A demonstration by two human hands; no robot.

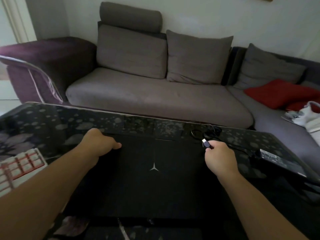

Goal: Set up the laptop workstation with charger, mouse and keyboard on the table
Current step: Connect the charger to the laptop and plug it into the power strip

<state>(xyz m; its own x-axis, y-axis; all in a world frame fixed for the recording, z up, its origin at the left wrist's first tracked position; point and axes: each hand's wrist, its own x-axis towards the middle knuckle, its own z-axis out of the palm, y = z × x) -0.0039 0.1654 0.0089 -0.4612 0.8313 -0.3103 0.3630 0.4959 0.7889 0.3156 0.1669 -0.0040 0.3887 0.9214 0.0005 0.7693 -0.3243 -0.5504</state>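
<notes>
A closed black laptop point(155, 179) with a pale three-pointed logo lies flat in the middle of the dark flowered table point(52, 122). My left hand point(98, 144) rests on the laptop's far left corner, fingers curled over its back edge. My right hand point(218, 156) pinches the charger plug point(206, 143), its metal tip pointing up and left near the laptop's far right corner. The black cable point(204, 132) lies coiled behind it. The charger brick point(280, 161) sits on the table at the right. A white keyboard with red trim point(19, 168) lies at the left edge. No mouse is visible.
A grey sofa point(155, 101) with cushions stands just behind the table, with a purple armrest point(43, 63) at the left. Red cushions point(280, 92) and a white item point(308, 115) lie on its right section.
</notes>
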